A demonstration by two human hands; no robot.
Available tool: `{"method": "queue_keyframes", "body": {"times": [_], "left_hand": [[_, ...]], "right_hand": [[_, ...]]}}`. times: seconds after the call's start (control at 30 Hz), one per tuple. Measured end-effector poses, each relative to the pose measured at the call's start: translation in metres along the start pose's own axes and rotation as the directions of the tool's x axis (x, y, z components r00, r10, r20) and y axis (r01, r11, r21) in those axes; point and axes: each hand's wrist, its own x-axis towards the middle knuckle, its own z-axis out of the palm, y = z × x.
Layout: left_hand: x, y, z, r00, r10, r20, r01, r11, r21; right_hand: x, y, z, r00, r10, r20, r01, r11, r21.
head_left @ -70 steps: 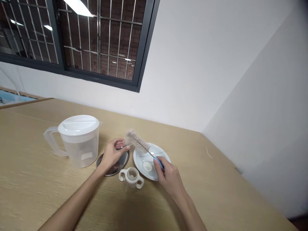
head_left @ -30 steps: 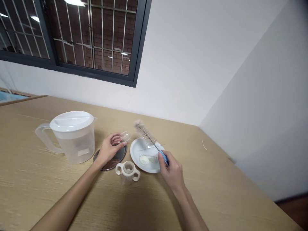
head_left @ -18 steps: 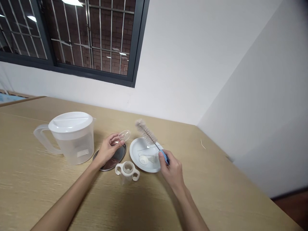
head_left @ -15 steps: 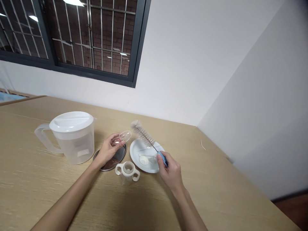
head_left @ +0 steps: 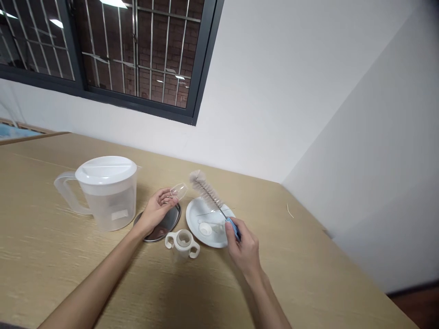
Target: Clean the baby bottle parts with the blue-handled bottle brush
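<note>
My left hand pinches a small clear plastic cap, dome-shaped and tilted, above a dark shiny oval metal tray. In my right hand is the blue handle of a bottle brush. Its pale bristles point up and left, just right of the cap and apart from it. Under the brush lies a white plate bearing a round white ring and clear parts that I cannot make out. Nearer to me a baby bottle with two white handles stands upright, its top uncovered.
A translucent pitcher with a white lid stands left of the tray, its handle to the left. A thin pale strip lies on the wooden table at the right. Behind the table are a white wall and a barred window.
The bristles were beside the cap and blurred at first; they have since come away to the right, shifting slightly back and forth. The cap now tilts differently in my left hand. The view has shifted slightly.
</note>
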Motion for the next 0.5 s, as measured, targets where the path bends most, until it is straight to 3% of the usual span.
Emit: {"method": "queue_keyframes", "body": {"times": [0.2, 0.37, 0.5], "left_hand": [[-0.004, 0.008, 0.004, 0.992, -0.106, -0.063, 0.104, 0.994, -0.030], [-0.005, 0.009, 0.005, 0.979, -0.204, 0.002, 0.201, 0.962, -0.187], [-0.005, 0.013, 0.006, 0.966, -0.249, 0.062, 0.255, 0.899, -0.356]], "right_hand": [[-0.003, -0.002, 0.002, 0.999, -0.037, 0.008, 0.037, 0.999, 0.003], [-0.003, -0.004, 0.006, 0.995, -0.068, 0.077, 0.068, 0.998, 0.006], [0.000, 0.000, 0.006, 0.998, 0.001, 0.067, 0.003, 0.998, -0.057]]}}
